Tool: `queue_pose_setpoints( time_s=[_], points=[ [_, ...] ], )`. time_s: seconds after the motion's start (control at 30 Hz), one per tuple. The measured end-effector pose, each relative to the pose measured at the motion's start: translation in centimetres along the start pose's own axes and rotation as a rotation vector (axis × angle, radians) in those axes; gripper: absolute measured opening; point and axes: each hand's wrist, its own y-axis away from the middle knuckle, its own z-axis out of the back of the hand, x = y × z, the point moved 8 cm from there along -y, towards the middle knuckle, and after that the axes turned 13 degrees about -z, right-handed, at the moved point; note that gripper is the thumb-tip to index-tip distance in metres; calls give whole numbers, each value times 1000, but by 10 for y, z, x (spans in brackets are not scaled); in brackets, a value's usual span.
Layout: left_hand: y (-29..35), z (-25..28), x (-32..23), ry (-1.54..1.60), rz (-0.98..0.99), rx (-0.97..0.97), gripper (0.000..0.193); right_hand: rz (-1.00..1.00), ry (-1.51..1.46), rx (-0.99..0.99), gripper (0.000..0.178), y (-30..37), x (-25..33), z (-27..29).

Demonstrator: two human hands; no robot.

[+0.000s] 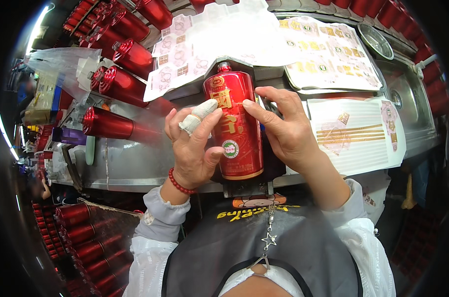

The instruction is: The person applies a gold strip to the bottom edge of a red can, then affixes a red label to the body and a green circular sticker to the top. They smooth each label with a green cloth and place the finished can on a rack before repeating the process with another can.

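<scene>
A glossy red bottle point(242, 138) with gold characters and a round green-and-white label lies in front of me, its neck pointing away. My left hand point(195, 138) rests against its left side, fingers spread. One finger wears a white cloth cover point(199, 117) held by a rubber band, and its tip presses on the bottle's front. My right hand point(289, 126) is at the upper right side. Its thumb touches the front near the gold characters, and the index fingertip is at the bottle's edge, apart from the thumb. Neither hand grips the bottle.
Sheets of gold and pink decals point(328, 54) lie at the back right. A white sheet with gold strips point(350, 133) is beside my right arm. A metal bowl point(376, 42) and sink point(407, 99) stand at far right. Several red bottles point(108, 122) crowd the left.
</scene>
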Motion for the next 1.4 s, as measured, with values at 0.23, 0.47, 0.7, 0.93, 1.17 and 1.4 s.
queue_pose_setpoints(
  time_s=[0.23, 0.47, 0.7, 0.93, 1.17, 1.4],
  points=[
    [-23, 2, 0, 3, -116, 62, 60, 59, -40, -6, 51, 7, 0, 5],
    [-34, -11, -25, -161, -348, 333, 56, -78, -212, -89, 49, 14, -21, 15],
    [-24, -7, -40, -69, -338, 259, 50, -339, -410, -48, 40, 11, -33, 12],
    [-12, 7, -29, -22, -228, 96, 46, -414, -533, 125, 24, -7, -21, 0],
    [9, 5, -31, 7, -177, 53, 52, 103, -64, -139, 30, -1, -1, 10],
    [52, -21, -29, -8, 125, 66, 114, -468, -636, 226, 21, 27, -8, -3]
  ],
)
